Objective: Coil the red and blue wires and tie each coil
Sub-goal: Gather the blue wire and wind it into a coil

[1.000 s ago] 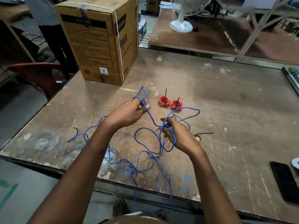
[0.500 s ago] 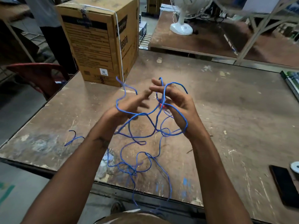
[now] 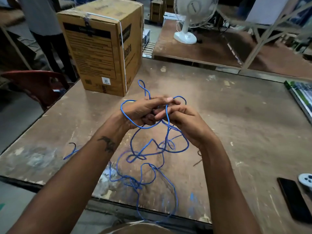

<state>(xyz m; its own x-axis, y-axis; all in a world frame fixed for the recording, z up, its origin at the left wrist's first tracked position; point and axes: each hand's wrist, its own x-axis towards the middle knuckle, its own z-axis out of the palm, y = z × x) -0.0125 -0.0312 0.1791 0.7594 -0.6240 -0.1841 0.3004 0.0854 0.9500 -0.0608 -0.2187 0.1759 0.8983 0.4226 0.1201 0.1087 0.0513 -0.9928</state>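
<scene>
A long blue wire (image 3: 152, 147) hangs in loose tangled loops from both hands down to the worn wooden table (image 3: 236, 119) and over its near edge. My left hand (image 3: 143, 111) grips the wire, with one loop running around the back of the hand and a free end curling up above the fingers. My right hand (image 3: 184, 120) is close against it and pinches a strand that passes between its fingers. Both hands are raised above the middle of the table. The red wire coils are hidden behind my hands.
A tall cardboard box (image 3: 103, 46) stands at the table's back left. A black phone (image 3: 293, 198) and a white controller (image 3: 306, 180) lie near the right edge. A red chair (image 3: 33, 83) and a standing person are at the left. A white fan (image 3: 190, 19) stands on another table behind.
My hands have come closer together and lifted over the red coils, which they now hide. More of the blue wire is looped around my left hand, and the slack on the table has shifted.
</scene>
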